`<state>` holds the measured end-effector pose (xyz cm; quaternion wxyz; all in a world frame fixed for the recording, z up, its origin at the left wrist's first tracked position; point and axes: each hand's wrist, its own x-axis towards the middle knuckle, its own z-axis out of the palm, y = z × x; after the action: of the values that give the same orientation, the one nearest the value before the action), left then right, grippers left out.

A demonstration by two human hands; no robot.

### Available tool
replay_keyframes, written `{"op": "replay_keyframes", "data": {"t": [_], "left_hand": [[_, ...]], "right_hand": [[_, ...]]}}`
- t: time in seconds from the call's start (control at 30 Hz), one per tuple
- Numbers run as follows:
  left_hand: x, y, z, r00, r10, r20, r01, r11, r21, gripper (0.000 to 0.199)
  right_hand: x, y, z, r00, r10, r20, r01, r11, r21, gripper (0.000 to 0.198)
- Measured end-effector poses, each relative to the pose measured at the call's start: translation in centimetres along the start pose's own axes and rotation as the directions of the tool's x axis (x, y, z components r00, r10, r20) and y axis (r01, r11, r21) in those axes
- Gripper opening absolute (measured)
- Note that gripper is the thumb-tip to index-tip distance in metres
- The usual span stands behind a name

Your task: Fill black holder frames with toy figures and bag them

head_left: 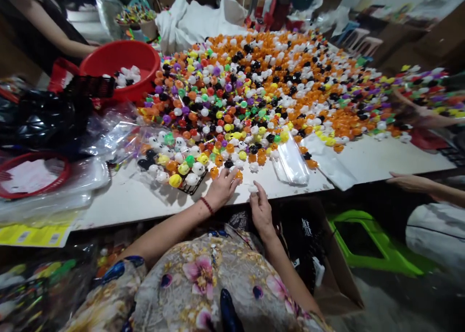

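My left hand [221, 190], with a dark red bead bracelet at the wrist, rests at the table's near edge with its fingers stretched out. Its fingertips lie beside a small orange pumpkin-like toy [239, 176] and a black toy [228, 164]; whether they touch cannot be made out. Thumb and fingers of my right hand [260, 210] are closed on a small white toy [253, 188] just above the table edge. To the left of my left hand, a black grid basket [192, 187] holds white, yellow, orange and green toys, some with skull faces.
A big heap of small colored toys [254, 75] covers much of the white table [119, 201]. Clear plastic bags [292, 160] lie at its front. A red tub [119, 55] stands at left. Another person's hand [410, 181] is at right, above a green stool [363, 240].
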<state>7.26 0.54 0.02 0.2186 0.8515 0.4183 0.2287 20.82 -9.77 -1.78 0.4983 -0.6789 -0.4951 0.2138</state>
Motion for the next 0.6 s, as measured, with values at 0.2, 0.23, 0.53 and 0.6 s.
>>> {"op": "replay_keyframes", "data": {"t": [0.2, 0.23, 0.53, 0.6], "left_hand": [[3.2, 0.6, 1.9, 0.978, 0.049, 0.205, -0.059, 0.997, 0.044, 0.020], [3.0, 0.6, 2.2, 0.980, 0.063, 0.188, -0.062, 0.998, -0.010, 0.019], [-0.3, 0.5, -0.1, 0.846, -0.299, 0.441, 0.470, 0.029, -0.882, 0.037], [-1.0, 0.8, -1.1, 0.816, -0.294, 0.497, 0.489, -0.105, -0.866, 0.037]], "right_hand": [[-1.2, 1.3, -0.5, 0.989, 0.147, -0.002, -0.144, 0.968, 0.207, 0.034], [-1.3, 1.5, -0.6, 0.988, 0.154, -0.002, -0.150, 0.963, 0.223, 0.034], [-1.4, -0.8, -1.0, 1.000, -0.011, 0.019, 0.009, 0.994, 0.112, 0.029], [-1.4, -1.5, -0.9, 0.996, -0.069, 0.048, 0.064, 0.993, 0.097, 0.027]]}}
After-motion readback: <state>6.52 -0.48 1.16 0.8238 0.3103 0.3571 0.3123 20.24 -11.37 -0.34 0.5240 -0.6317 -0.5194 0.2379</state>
